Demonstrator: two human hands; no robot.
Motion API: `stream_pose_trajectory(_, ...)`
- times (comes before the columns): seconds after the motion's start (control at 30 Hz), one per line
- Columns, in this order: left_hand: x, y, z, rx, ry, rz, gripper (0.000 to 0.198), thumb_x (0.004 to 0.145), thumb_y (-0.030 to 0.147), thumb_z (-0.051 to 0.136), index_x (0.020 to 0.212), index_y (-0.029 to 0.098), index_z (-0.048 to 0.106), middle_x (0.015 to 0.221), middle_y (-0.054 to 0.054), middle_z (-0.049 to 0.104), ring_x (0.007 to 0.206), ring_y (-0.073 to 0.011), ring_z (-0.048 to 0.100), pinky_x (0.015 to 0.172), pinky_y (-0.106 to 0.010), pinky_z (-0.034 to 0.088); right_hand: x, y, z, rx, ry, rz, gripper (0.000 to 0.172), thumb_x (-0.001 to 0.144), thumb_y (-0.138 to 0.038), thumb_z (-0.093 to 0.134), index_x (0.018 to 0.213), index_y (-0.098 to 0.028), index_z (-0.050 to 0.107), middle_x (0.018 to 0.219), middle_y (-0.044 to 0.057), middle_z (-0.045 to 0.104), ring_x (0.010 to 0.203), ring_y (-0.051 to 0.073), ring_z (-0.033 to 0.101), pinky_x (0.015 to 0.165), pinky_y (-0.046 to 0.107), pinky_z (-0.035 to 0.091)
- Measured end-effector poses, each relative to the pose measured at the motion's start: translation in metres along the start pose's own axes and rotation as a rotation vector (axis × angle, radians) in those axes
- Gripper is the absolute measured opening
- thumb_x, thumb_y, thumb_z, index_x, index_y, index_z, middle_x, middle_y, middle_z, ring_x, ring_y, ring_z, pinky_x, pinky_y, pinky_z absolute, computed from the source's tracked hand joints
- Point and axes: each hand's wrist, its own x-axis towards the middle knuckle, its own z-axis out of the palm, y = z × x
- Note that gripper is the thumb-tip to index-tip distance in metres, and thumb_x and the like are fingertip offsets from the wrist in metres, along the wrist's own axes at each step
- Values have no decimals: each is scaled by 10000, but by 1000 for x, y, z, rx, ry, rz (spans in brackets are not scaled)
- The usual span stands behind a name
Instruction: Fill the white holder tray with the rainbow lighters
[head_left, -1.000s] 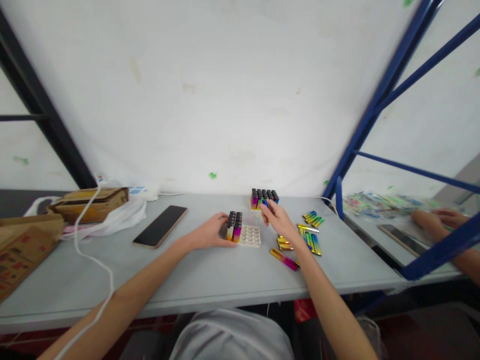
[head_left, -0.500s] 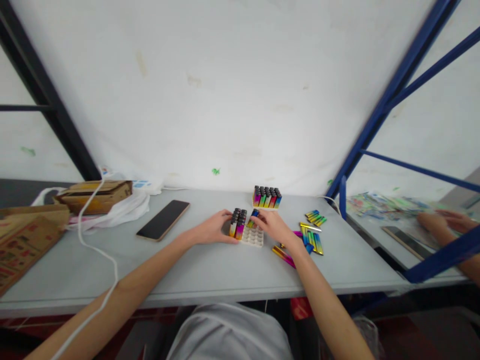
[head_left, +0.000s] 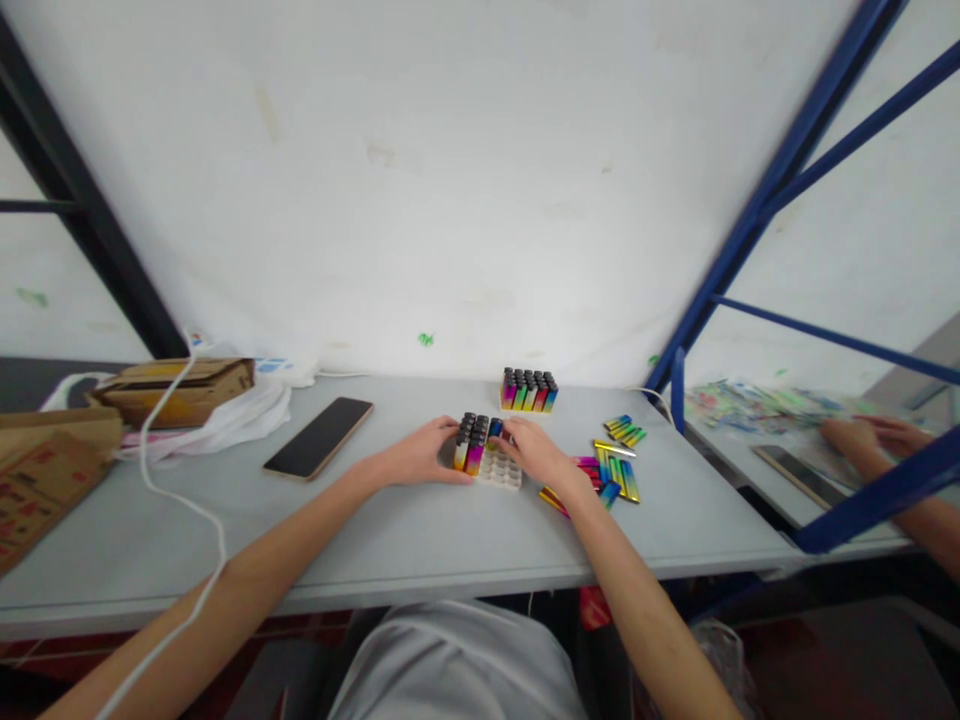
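Note:
A white tray (head_left: 501, 470) with round pockets lies on the table, its left part filled with several upright black-topped lighters (head_left: 469, 446) in shiny colours. My left hand (head_left: 416, 455) curls round the tray's left side, thumb at the front and fingers behind. Over the tray, beside the standing rows, my right hand (head_left: 538, 455) pinches a blue lighter (head_left: 495, 430); its lower end is partly hidden by the fingers. Loose metallic lighters (head_left: 618, 475) lie to the right, some hidden under my right forearm.
Behind the tray stands a block of upright lighters (head_left: 529, 391). A phone (head_left: 320, 438) lies at the left, with cardboard boxes (head_left: 180, 388) and a white cable (head_left: 184, 505) beyond. A blue frame (head_left: 679, 365) rises at the right; past it show another person's hands (head_left: 862, 440).
My right hand has moved slightly left with the lighter, bringing it against the standing rows, and the lighter now sits more upright. The left hand keeps its place on the tray. The view shifts slightly.

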Motion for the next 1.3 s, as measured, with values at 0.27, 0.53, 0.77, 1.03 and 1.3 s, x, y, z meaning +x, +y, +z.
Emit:
stream_pose_trajectory(0.27,1,-2,0,25,-5,0,784,762,703,832,1328,181,686,1404,-157,650,1319,-376,619,1172,-442,485,-22,15,-58,55,60,82,147,1028,-275,651,1082,-162,730,1017,83,749,864,190,666,878,325,510)
stream_pose_trajectory(0.53,3,-3,-1,27,-35,1,801,775,714,811,1342,165,673,1412,-166,637,1339,-382,606,1190,-437,473,-72,22,-118,117,-283,302,123,927,-278,733,995,-180,764,917,60,796,851,211,723,778,282,522)
stream_pose_trajectory(0.77,3,-2,-2,11,-38,7,792,775,698,819,1349,177,654,1429,-160,634,1359,-383,591,1212,-450,449,-120,-10,-83,-79,-214,203,178,932,-353,779,995,-196,727,1106,110,758,1119,299,680,974,383,507)
stream_pose_trajectory(1.03,2,-3,0,11,-25,9,768,777,696,825,1302,159,663,1395,-164,629,1319,-375,606,1191,-456,463,-113,-17,-71,-35,-66,191,189,1068,-344,556,1117,-205,674,1067,102,751,997,261,691,891,371,514)
stream_pose_trajectory(1.3,2,-3,0,-4,-32,33,768,778,668,846,1340,182,650,1403,-151,630,1325,-368,594,1177,-451,464,-42,-12,-70,694,277,236,419,897,-558,750,1125,-206,752,830,13,694,646,152,535,625,297,427)
